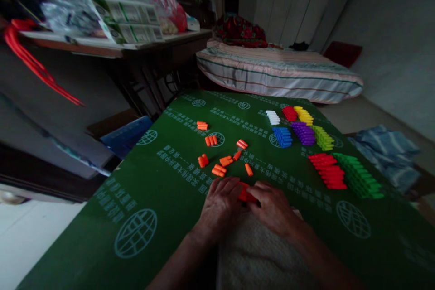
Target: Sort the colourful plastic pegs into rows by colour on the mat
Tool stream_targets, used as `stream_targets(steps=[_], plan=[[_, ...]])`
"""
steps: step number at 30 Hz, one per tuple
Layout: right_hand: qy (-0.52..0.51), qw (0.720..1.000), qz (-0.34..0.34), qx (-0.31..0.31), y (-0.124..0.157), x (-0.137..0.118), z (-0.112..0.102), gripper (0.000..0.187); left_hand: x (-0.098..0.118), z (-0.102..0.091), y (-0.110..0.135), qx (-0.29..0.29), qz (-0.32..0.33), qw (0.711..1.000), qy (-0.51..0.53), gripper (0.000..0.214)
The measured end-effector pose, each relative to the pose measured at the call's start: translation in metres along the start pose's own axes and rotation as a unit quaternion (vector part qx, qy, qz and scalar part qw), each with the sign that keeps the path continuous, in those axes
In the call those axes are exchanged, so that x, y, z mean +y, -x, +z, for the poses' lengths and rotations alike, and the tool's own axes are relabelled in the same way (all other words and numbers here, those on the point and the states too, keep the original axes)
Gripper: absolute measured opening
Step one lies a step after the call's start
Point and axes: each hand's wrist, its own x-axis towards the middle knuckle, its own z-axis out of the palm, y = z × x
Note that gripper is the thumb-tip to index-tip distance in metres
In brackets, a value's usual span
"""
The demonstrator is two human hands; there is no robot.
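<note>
At the near edge of the green board, my left hand [220, 201] and my right hand [273, 206] meet around a cluster of orange bullet-shaped plastic blocks [245, 192]. Fingers of both hands curl over it and partly hide it. Just beyond lie small orange groups: a loose orange block [248, 170], an orange group [219, 170] near my left fingers, and another orange group [211, 140] farther back. One orange group [242, 144] has pale stripes showing. A beige cloth [261, 253] lies under my wrists.
Sorted stacks stand at the right: red blocks [328, 171], green blocks [358, 176], blue blocks [282, 137], purple blocks [303, 133], with white, yellow and lime ones nearby. A cluttered side table [112, 50] rises at the left. A bed [278, 70] is behind the green board [163, 199].
</note>
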Motion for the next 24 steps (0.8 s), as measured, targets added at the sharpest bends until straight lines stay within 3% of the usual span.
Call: stream_targets(steps=[7, 16, 20, 24], plan=[[-0.002, 0.999, 0.044, -0.012, 0.012, 0.016, -0.01, 0.014, -0.008, 0.008, -0.005, 0.044, 0.021, 0.999, 0.018, 0.027], [0.056, 0.991, 0.107, 0.052, 0.01, 0.021, -0.001, 0.013, -0.013, 0.006, -0.005, 0.128, 0.04, 0.991, -0.006, 0.024], [-0.054, 0.993, 0.029, 0.101, 0.015, 0.013, -0.003, 0.022, -0.006, 0.003, -0.003, 0.17, 0.071, 0.983, 0.013, 0.02], [-0.247, 0.963, -0.039, 0.099, 0.018, 0.003, -0.004, 0.031, 0.004, -0.005, 0.002, 0.188, 0.075, 0.974, 0.099, 0.024]])
